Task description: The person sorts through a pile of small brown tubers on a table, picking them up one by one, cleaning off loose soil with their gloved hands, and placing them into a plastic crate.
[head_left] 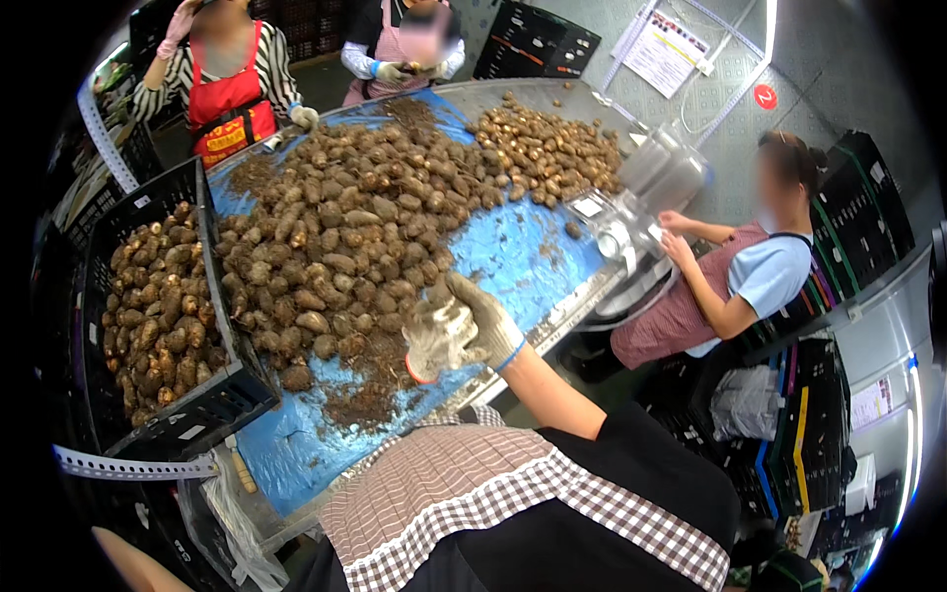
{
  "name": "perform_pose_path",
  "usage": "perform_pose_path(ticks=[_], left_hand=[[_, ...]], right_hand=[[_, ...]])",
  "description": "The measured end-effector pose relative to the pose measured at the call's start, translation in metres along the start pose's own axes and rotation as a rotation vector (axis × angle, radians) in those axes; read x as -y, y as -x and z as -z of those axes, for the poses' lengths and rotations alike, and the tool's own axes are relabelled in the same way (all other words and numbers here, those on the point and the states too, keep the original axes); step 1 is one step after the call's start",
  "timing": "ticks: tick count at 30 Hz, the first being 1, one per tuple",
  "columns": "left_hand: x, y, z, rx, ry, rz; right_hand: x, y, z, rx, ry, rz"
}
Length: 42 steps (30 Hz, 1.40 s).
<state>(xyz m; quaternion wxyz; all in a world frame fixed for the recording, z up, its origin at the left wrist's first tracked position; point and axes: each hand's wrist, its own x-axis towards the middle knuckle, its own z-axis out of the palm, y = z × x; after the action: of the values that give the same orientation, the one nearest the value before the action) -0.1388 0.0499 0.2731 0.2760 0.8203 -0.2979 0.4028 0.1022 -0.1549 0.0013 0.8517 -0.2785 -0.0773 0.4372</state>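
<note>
Nearest the camera is the person's checked apron (464,493), and just above it the right hand (483,321), in a grey work glove, is raised over the near edge of the blue-covered table (513,252). Its fingers are curled around a second, loose glove (434,345) that hangs crumpled beside it. The left hand does not show. Loose soil (370,395) lies on the cover just left of the glove. Beyond it, a broad heap of brown tubers (365,217) spreads over the table, and a black crate (168,306) at the left holds more. At the right a co-worker (740,276) sits; two others (227,69) stand at the far end.
</note>
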Motion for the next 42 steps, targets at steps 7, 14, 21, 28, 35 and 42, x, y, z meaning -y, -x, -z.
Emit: perform_pose_path(ticks=[7,14,21,28,35,42], left_hand=[[0.007,0.006,-0.006,-0.009,-0.065,-0.007],[0.017,0.006,-0.015,-0.006,-0.061,0.005],[0.02,-0.002,-0.022,0.015,-0.065,0.026],[0.025,-0.002,-0.024,0.006,-0.083,0.022],[0.029,-0.003,-0.027,0.013,-0.089,0.024],[0.019,-0.004,-0.021,0.01,-0.114,0.033]], right_hand=[[-0.004,0.0,-0.002,-0.047,-0.038,-0.097],[-0.01,0.005,0.009,-0.101,0.097,-0.006],[-0.008,-0.003,0.014,-0.005,0.072,0.016],[-0.008,0.001,0.005,-0.003,0.193,0.02],[-0.008,0.009,-0.015,-0.164,0.232,-0.007],[-0.011,-0.003,-0.014,-0.102,0.126,-0.068]])
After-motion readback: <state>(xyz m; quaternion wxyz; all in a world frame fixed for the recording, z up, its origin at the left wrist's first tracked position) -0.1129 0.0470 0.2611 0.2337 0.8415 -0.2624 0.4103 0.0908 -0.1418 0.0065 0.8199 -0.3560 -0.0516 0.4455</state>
